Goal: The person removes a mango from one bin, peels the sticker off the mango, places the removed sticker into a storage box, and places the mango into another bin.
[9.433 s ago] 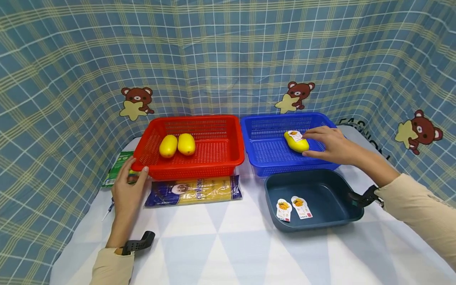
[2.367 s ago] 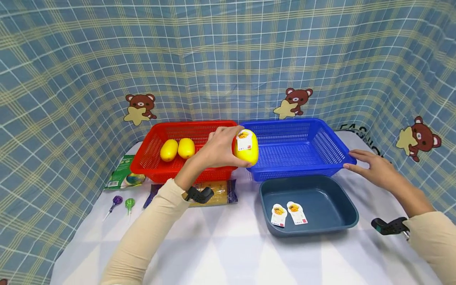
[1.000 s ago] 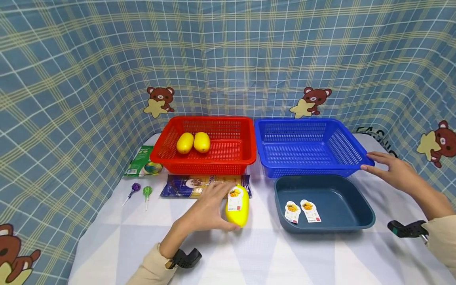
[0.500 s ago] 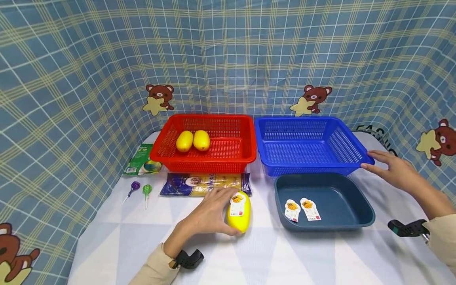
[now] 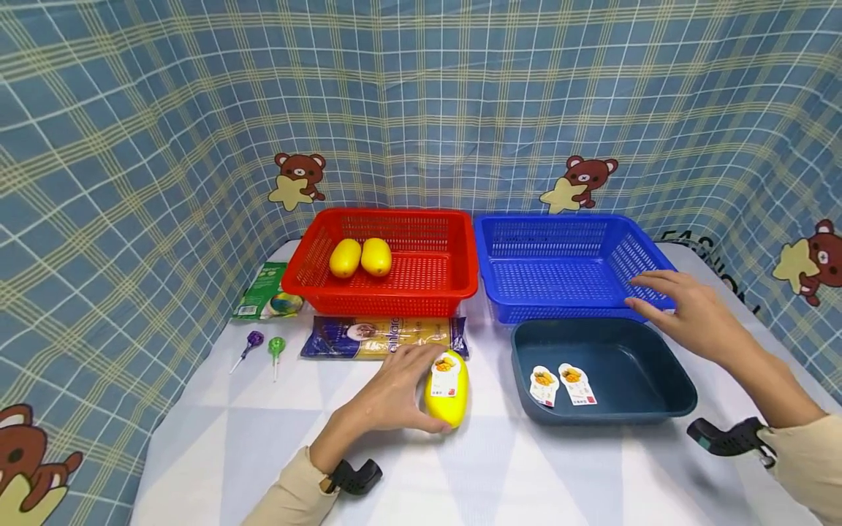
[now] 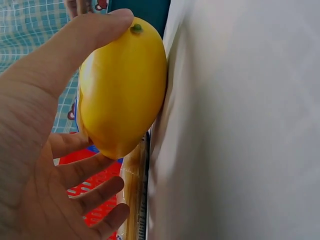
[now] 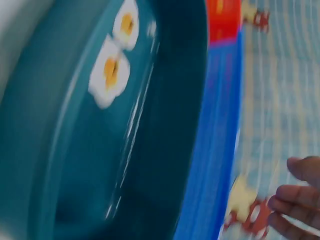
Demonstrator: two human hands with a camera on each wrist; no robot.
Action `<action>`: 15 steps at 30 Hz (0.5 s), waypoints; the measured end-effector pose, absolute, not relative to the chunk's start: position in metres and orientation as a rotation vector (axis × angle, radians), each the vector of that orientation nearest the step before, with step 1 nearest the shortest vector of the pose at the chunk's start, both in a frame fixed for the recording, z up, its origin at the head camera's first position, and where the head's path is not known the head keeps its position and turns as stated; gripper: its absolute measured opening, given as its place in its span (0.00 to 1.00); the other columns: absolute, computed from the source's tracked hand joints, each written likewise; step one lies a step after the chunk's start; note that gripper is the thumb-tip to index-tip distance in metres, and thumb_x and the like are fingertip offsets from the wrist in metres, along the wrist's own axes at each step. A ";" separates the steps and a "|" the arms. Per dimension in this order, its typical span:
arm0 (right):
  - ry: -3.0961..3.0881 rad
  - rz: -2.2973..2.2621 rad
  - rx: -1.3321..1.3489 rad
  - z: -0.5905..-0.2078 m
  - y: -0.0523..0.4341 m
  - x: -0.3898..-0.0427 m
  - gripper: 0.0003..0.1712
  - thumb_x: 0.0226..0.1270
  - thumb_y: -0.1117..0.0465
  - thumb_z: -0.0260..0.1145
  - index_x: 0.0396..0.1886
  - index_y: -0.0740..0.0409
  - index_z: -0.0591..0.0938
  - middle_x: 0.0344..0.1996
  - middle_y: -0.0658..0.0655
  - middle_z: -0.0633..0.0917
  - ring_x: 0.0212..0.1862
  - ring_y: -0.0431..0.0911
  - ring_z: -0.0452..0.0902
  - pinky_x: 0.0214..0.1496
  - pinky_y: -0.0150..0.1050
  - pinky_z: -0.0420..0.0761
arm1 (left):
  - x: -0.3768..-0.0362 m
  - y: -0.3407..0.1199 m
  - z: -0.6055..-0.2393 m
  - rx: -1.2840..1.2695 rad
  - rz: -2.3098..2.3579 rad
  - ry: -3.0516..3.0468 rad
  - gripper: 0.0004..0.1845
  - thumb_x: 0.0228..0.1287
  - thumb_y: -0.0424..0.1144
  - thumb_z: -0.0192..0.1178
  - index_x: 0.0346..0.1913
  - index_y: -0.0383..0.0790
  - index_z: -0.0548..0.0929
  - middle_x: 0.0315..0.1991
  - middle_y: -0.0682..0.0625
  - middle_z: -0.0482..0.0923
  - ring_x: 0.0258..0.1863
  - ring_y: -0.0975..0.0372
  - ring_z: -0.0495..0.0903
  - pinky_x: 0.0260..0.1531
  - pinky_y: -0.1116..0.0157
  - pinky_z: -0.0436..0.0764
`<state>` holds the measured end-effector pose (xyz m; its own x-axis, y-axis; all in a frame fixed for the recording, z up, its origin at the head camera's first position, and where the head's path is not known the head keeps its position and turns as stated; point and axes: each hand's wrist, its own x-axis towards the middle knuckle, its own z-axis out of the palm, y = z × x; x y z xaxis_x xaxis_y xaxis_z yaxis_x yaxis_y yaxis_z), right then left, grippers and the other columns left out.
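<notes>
My left hand [image 5: 397, 394] holds a yellow mango [image 5: 460, 402] at the front of the table, thumb at its stem end and fingers at the far end. On the mango's upper side is a white sticker [image 5: 444, 376] printed with mangoes. The left wrist view shows the mango's [image 6: 125, 90] bare side close to the tablecloth. My right hand [image 5: 691, 314], fingers extended and holding nothing, is over the front right corner of the blue basket [image 5: 552, 299]. Below it stands a dark teal tray [image 5: 631, 372] with two more mango stickers [image 5: 577, 383] inside at its left.
A red basket [image 5: 421, 288] with two plain mangoes [image 5: 376, 257] stands left of the blue one. In front of it lies a pasta packet [image 5: 375, 337]. Further left are a green packet [image 5: 266, 288], a purple lollipop [image 5: 254, 339] and a green lollipop [image 5: 276, 345].
The stickered mango went from the blue basket into my left hand, then came down to the table front. My right hand has just left the blue basket's rim, moving left.
</notes>
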<state>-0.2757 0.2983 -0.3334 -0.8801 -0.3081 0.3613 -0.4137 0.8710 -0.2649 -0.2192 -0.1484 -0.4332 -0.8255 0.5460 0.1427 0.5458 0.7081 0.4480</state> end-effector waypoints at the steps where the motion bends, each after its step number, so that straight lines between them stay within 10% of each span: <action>1: -2.723 0.502 0.564 -0.333 0.290 -0.272 0.24 0.67 0.56 0.70 0.56 0.67 0.81 0.57 0.74 0.77 0.60 0.73 0.67 0.52 0.75 0.70 | -0.219 -0.148 -0.433 0.930 0.758 2.905 0.63 0.38 0.70 0.75 0.78 0.50 0.59 0.75 0.52 0.60 0.70 0.54 0.59 0.69 0.45 0.58; 15: -2.788 0.729 0.907 -0.332 0.179 -0.242 0.17 0.70 0.55 0.68 0.54 0.57 0.85 0.54 0.58 0.83 0.60 0.58 0.75 0.58 0.61 0.76 | -0.217 -0.148 -0.433 0.991 0.722 2.935 0.64 0.37 0.73 0.73 0.78 0.48 0.60 0.74 0.52 0.62 0.69 0.54 0.61 0.69 0.47 0.60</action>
<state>-0.2416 0.1791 -0.3323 -0.8131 -0.5232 0.2552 -0.5812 0.7043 -0.4077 -0.2172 -0.1482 -0.4334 -0.8053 0.5657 0.1776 0.5835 0.7032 0.4063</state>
